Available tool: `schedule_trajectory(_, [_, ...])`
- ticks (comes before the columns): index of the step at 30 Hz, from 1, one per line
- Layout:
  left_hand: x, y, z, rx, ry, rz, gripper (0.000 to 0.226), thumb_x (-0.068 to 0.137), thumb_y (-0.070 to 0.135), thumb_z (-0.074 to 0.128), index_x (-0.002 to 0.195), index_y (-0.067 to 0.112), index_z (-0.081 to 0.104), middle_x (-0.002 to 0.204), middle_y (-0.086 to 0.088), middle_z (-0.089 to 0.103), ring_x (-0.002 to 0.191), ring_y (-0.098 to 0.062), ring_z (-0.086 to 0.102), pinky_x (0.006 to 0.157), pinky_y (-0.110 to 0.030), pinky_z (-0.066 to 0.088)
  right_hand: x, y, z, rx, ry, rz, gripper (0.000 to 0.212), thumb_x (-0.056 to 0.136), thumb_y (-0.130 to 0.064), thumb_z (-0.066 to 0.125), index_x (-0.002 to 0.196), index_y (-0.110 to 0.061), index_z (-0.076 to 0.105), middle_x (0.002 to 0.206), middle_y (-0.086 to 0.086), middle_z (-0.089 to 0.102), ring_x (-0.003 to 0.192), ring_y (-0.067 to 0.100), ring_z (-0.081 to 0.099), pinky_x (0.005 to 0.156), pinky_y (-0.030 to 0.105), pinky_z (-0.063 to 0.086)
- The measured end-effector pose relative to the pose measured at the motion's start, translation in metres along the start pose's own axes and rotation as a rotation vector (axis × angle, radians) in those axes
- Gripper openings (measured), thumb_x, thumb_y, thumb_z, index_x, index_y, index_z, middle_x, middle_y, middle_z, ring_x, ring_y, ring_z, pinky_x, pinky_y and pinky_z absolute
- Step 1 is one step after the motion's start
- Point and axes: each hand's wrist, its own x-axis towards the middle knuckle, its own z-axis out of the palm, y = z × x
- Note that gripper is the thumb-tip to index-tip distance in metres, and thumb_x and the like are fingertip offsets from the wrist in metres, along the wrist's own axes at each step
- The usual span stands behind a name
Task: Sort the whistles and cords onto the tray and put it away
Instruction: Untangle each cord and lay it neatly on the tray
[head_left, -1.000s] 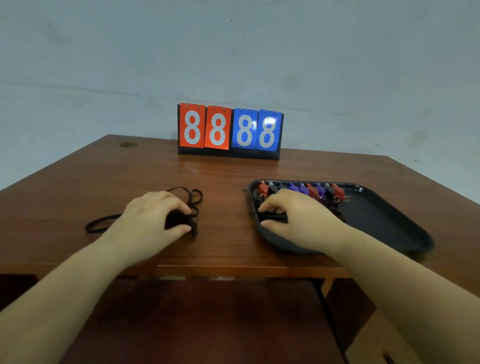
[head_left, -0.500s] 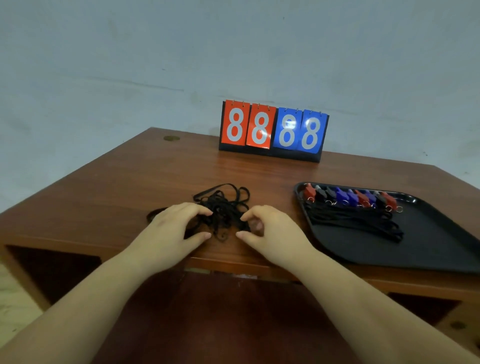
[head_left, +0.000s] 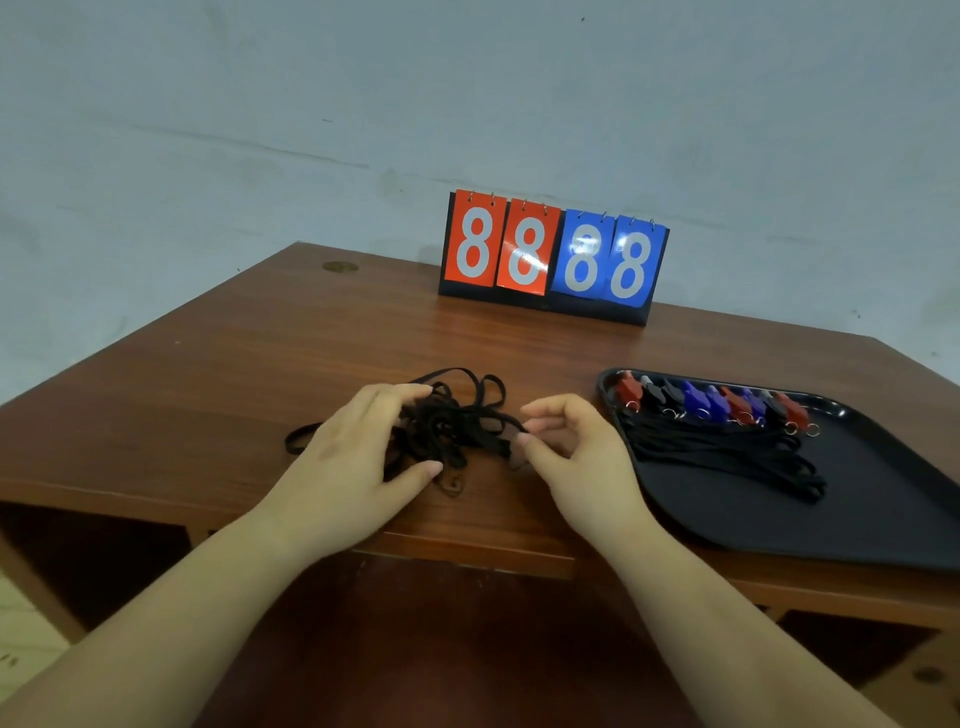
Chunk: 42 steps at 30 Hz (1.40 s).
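tangled black cords (head_left: 447, 426) on the tabletop (head_left: 218, 395), between the 2 hands. right hand (head_left: 576, 452) pinches a strand at the tangle's right edge; left hand (head_left: 353, 457) rests loosely curved over its left side (no firm grip visible). tray (head_left: 857, 509), already holding whistles (head_left: 711, 402), lies just right of the right hand.

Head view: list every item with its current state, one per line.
Tangled black cords: loose on wooden table.
Left hand: rests on tangle.
Right hand: pinches a cord end.
Black plastic tray: holds whistles in a row, with cords.
Flip scoreboard: upright, reads 8888.
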Motion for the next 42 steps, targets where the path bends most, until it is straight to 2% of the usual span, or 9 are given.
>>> schedule_trajectory(4, [0.021, 0.016, -0.007, 0.015, 0.056, 0.081, 0.055, 0.089, 0.04, 0.054, 0.139, 0.031, 0.034, 0.142, 0.013, 0.036, 0.131, -0.005, 0.034, 0.107, -0.023, 0.024, 0.01, -0.022, -0.008, 0.087, 0.024, -0.069, 0.024, 0.083, -0.007, 0.066, 0.092, -0.028, 0.059, 0.089, -0.008, 0.062, 0.078, 0.001, 0.059, 0.072, 0.011, 0.049])
schedule_trajectory(7, [0.041, 0.036, -0.012, -0.067, -0.06, 0.106, 0.05, 0.093, 0.038, 0.049, 0.14, 0.035, 0.033, 0.142, 0.016, 0.041, 0.127, 0.002, 0.036, 0.104, -0.018, 0.027, 0.015, -0.04, -0.011, 0.162, 0.013, -0.116, 0.027, 0.08, -0.003, 0.068, 0.092, -0.026, 0.059, 0.09, -0.004, 0.064, 0.079, 0.004, 0.061, 0.073, 0.01, 0.05])
schedule_trajectory(9, [0.052, 0.047, -0.015, -0.185, -0.157, 0.102, 0.044, 0.094, 0.036, 0.048, 0.137, 0.035, 0.04, 0.132, 0.016, 0.052, 0.112, 0.007, 0.05, 0.096, -0.013, 0.039, 0.016, -0.048, -0.013, 0.181, 0.012, -0.159, 0.028, 0.08, -0.001, 0.068, 0.092, -0.025, 0.06, 0.09, -0.004, 0.064, 0.078, 0.001, 0.061, 0.071, 0.01, 0.05])
schedule_trajectory(12, [0.059, 0.057, -0.02, -0.277, -0.176, 0.077, 0.036, 0.093, 0.035, 0.049, 0.129, 0.036, 0.051, 0.113, 0.016, 0.064, 0.101, 0.003, 0.059, 0.092, -0.024, 0.048, 0.017, -0.055, -0.022, 0.183, 0.046, -0.199, 0.028, 0.079, -0.003, 0.07, 0.094, -0.025, 0.061, 0.091, -0.005, 0.065, 0.082, 0.001, 0.062, 0.071, 0.009, 0.049])
schedule_trajectory(19, [0.06, 0.066, -0.024, -0.357, -0.122, -0.035, 0.016, 0.095, 0.031, 0.048, 0.09, 0.041, 0.06, 0.08, 0.012, 0.066, 0.082, -0.001, 0.061, 0.073, -0.015, 0.043, 0.013, -0.059, -0.032, 0.263, 0.153, -0.198, 0.023, 0.078, -0.007, 0.071, 0.093, -0.023, 0.062, 0.085, -0.005, 0.067, 0.078, -0.001, 0.065, 0.07, 0.008, 0.049])
schedule_trajectory(26, [0.053, 0.065, -0.03, -0.472, -0.154, -0.066, 0.015, 0.093, 0.028, 0.053, 0.092, 0.038, 0.065, 0.079, 0.01, 0.07, 0.079, 0.002, 0.065, 0.075, -0.015, 0.047, 0.02, -0.073, -0.031, 0.412, 0.134, -0.174, 0.021, 0.079, -0.002, 0.069, 0.092, -0.016, 0.063, 0.084, -0.002, 0.069, 0.074, 0.002, 0.068, 0.071, 0.015, 0.054])
schedule_trajectory(30, [0.053, 0.064, -0.034, -0.52, -0.064, -0.132, 0.017, 0.094, 0.028, 0.049, 0.092, 0.034, 0.065, 0.086, 0.013, 0.068, 0.084, 0.003, 0.061, 0.072, -0.012, 0.04, 0.022, -0.067, -0.029, 0.394, 0.097, -0.056, 0.021, 0.08, -0.023, 0.069, 0.1, -0.026, 0.062, 0.096, -0.005, 0.07, 0.091, 0.007, 0.068, 0.084, 0.027, 0.055])
schedule_trajectory(35, [0.055, 0.065, -0.039, -0.726, 0.047, -0.237, 0.022, 0.095, 0.028, 0.048, 0.089, 0.033, 0.068, 0.102, 0.022, 0.059, 0.092, 0.007, 0.049, 0.069, -0.013, 0.031, 0.008, -0.057, -0.003, 0.035, -0.278, -0.027, 0.039, 0.087, -0.028, 0.063, 0.124, -0.03, 0.053, 0.111, -0.017, 0.061, 0.1, -0.006, 0.057, 0.084, 0.014, 0.048])
schedule_trajectory(42, [0.063, 0.067, -0.046, -0.963, 0.145, -0.433, 0.022, 0.094, 0.03, 0.049, 0.092, 0.031, 0.07, 0.111, 0.004, 0.067, 0.112, -0.016, 0.056, 0.095, -0.036, 0.041, 0.017, -0.08, 0.025, 0.099, -0.291, -0.12, 0.014, 0.093, -0.027, 0.054, 0.102, -0.023, 0.065, 0.101, -0.004, 0.069, 0.095, 0.009, 0.062, 0.071, 0.01, 0.045])
